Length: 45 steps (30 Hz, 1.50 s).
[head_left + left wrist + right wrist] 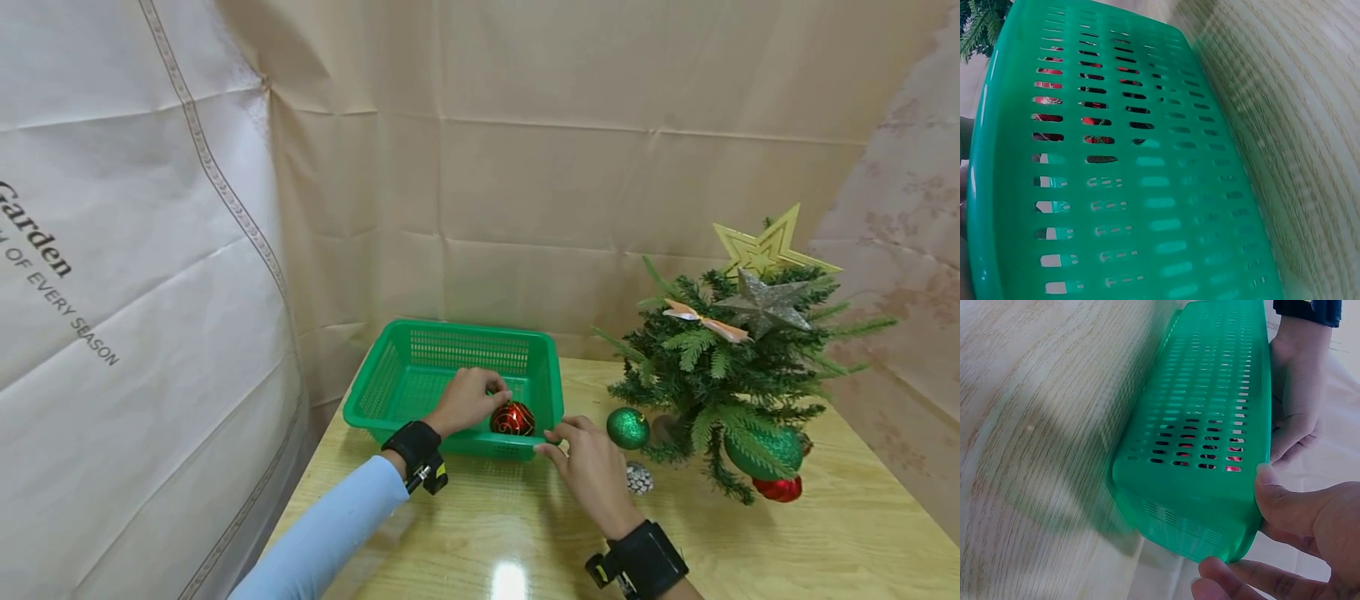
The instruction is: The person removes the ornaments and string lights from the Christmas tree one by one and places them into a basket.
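A green plastic basket [450, 446] with slotted walls stands on the wooden table. My left hand [467, 398] reaches over its near rim, with thumb and forefinger pinching at the top of a red bauble [513, 419] with gold swirls. The bauble is inside, towards the basket's near right corner; red patches of it show through the slots in both wrist views. My right hand [588, 467] grips the basket's near right corner, thumb on the rim and fingers round the short side. The left fingertips are hidden in the left wrist view.
Right of the basket stands a small Christmas tree [693, 362] with a gold star [772, 246], a silver star [765, 304] and a bow [705, 321]. A green bauble [627, 428] and a frosted pinecone [639, 478] are between it and my right hand. Cloth hangs behind the table.
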Available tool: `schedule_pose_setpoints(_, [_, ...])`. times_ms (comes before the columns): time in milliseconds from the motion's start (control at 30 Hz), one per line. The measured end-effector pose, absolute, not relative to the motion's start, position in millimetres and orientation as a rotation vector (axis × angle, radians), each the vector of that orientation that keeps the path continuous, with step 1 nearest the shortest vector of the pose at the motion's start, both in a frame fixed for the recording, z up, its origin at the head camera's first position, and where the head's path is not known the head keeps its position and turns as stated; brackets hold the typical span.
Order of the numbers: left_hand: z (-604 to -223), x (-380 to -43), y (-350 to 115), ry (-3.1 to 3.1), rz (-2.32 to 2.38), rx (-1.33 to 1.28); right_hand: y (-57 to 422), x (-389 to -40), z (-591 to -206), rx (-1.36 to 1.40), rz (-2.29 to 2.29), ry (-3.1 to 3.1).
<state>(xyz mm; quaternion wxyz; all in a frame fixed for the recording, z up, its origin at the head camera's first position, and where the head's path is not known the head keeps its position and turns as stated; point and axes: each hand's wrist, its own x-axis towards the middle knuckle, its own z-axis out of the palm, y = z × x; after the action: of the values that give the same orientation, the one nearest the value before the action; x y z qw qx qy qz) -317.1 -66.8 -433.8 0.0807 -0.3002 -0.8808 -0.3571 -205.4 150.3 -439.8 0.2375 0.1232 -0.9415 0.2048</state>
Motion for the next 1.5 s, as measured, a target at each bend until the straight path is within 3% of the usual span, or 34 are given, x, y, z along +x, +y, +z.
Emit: schedule_pose_setpoints(1500, [-433.1, -314.8, -63.1, -2.612, -1.097, -0.946, 153.0, -205.3, -439.0, 0.328, 0.629, -2.604])
